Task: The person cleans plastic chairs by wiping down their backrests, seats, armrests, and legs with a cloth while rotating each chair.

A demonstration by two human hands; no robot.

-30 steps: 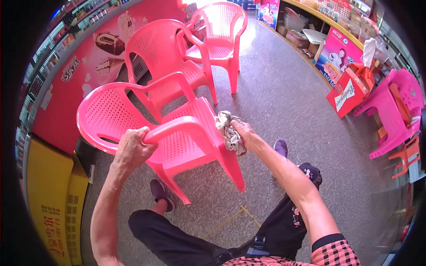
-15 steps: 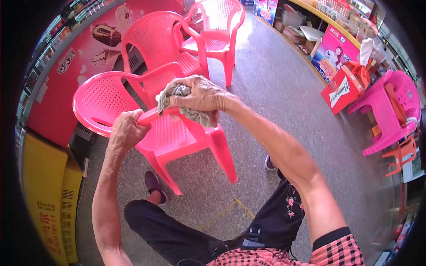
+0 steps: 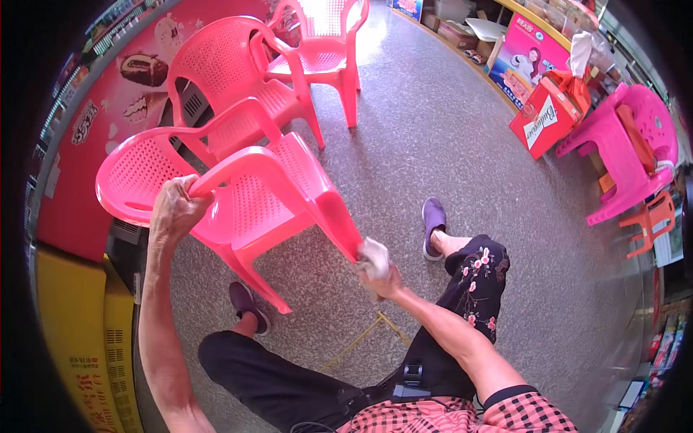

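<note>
A pink plastic armchair (image 3: 263,198) with a perforated back and seat stands in front of me, turned at an angle. My left hand (image 3: 177,208) is closed around its near armrest, close to where the arm meets the backrest. Low down by the foot of the chair's right front leg, my right hand (image 3: 382,280) grips a crumpled greyish cloth (image 3: 374,256). The cloth touches or nearly touches the leg; motion blurs it a little.
Two more pink armchairs (image 3: 216,68) (image 3: 321,58) stand behind. A yellow cabinet (image 3: 68,303) is at left, beside a red freezer panel (image 3: 79,202). At right are a red Budweiser box (image 3: 541,119), a magenta chair (image 3: 624,162) and a small orange stool (image 3: 650,224).
My right hand has gone with the cloth from the armrest down to the bottom of the front leg. My left hand still grips the armrest. The view has shifted slightly.
</note>
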